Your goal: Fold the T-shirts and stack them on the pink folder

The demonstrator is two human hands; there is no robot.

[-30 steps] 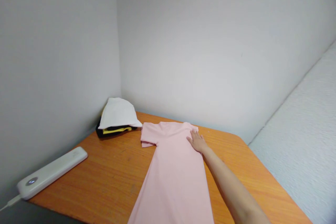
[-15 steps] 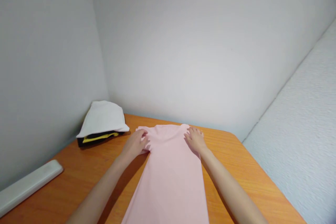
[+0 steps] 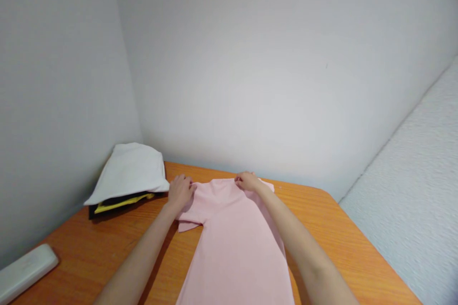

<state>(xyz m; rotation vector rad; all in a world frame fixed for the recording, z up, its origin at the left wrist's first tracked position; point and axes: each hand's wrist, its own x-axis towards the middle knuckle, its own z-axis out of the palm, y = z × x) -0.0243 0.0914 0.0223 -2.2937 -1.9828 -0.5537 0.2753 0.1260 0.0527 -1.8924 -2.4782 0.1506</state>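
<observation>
A pink T-shirt (image 3: pixel 239 243) lies spread on the wooden table, its neckline toward the wall and its lower part running out of view at the bottom. My left hand (image 3: pixel 181 192) rests on the shoulder of the left sleeve, its fingers slightly bent and apart on the cloth. At the collar, my right hand (image 3: pixel 247 181) has thumb and fingers drawn together on the fabric. The right forearm crosses over the right side of the shirt and hides part of it. Below my left hand, the left sleeve shows a second layer at its hem.
A stack of folded cloth, white (image 3: pixel 132 171) on top with yellow (image 3: pixel 123 201) and black beneath, sits at the back left corner of the wooden table (image 3: pixel 343 248). A long white object (image 3: pixel 28 267) lies at the left edge. Walls stand close behind and to both sides.
My left hand has shifted outward along the sleeve, which is now spread wider. My right hand has moved left from the right shoulder to the collar and closed there. The view has turned slightly.
</observation>
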